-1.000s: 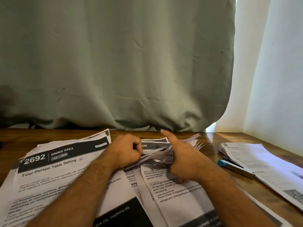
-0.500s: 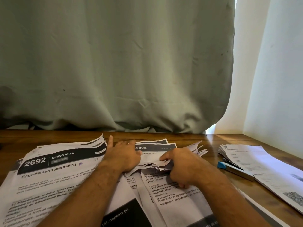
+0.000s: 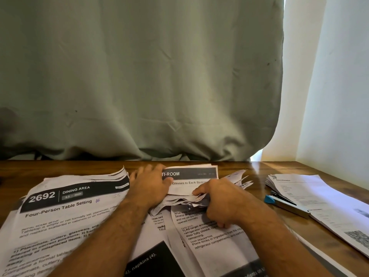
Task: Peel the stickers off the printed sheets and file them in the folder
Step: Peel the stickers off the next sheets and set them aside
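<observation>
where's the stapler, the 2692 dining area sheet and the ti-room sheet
stapler [image 3: 283,203]: head view, on its dark upper arm behind the blue tip
2692 dining area sheet [image 3: 65,204]: head view, on the Four-Person Table Setting title line
ti-room sheet [image 3: 196,173]: head view, on its dark header band

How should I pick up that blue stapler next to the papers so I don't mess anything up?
Grip the stapler across its long body, near the middle, coming down from above. It lies flat on the wooden table, blue end toward the person's right hand, its far end tucked against the paper stack on the right. The narrow sides look free, so a thumb and fingers should fit there without shoving that stack.
</observation>
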`<action>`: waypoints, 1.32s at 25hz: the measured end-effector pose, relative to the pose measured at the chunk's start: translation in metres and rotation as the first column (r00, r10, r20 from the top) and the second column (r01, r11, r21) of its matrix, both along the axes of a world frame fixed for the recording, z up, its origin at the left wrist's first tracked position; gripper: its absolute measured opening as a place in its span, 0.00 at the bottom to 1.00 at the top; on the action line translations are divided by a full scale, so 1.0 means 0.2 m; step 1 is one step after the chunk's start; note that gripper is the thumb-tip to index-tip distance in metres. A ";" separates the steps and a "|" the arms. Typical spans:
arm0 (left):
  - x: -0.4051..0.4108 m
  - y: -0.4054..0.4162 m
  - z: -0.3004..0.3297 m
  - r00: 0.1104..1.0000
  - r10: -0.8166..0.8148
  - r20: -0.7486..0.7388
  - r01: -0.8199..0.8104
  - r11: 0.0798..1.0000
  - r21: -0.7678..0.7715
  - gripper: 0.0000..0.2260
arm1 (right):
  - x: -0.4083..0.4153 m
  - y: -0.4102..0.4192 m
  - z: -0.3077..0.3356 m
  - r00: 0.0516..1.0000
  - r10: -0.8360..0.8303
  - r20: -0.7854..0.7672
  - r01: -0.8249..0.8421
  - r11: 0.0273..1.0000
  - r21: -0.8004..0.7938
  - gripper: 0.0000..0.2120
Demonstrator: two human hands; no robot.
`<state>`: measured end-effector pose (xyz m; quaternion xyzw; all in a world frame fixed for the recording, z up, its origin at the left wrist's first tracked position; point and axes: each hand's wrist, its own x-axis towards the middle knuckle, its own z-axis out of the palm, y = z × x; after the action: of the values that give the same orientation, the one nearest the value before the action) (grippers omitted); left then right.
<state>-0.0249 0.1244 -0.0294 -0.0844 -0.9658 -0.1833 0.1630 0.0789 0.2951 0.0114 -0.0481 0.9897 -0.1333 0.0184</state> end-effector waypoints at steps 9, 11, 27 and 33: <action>0.00 -0.01 0.06 0.991 0.115 -0.065 -0.083 0.923 0.375 0.11 | -0.01 0.02 -0.01 0.999 0.020 -0.032 -0.021 1.000 -0.007 0.31; 0.00 -0.02 0.07 0.992 0.110 -0.057 -0.079 0.915 0.396 0.11 | -0.01 0.02 -0.01 0.999 0.029 -0.027 -0.029 1.000 0.005 0.31; 0.12 -0.09 0.07 0.955 -0.283 -0.084 0.295 0.891 0.345 0.09 | -0.03 0.03 -0.02 1.000 -0.005 0.003 0.005 0.997 -0.077 0.32; 0.11 -0.07 0.07 0.957 -0.285 -0.058 0.290 0.910 0.295 0.08 | -0.03 0.03 -0.02 1.000 -0.002 -0.022 0.001 0.998 -0.059 0.32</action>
<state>-0.0037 0.1104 -0.0148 -0.2011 -0.9025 -0.3494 0.1519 0.0732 0.3014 0.0064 -0.0494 0.9856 -0.1618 0.0062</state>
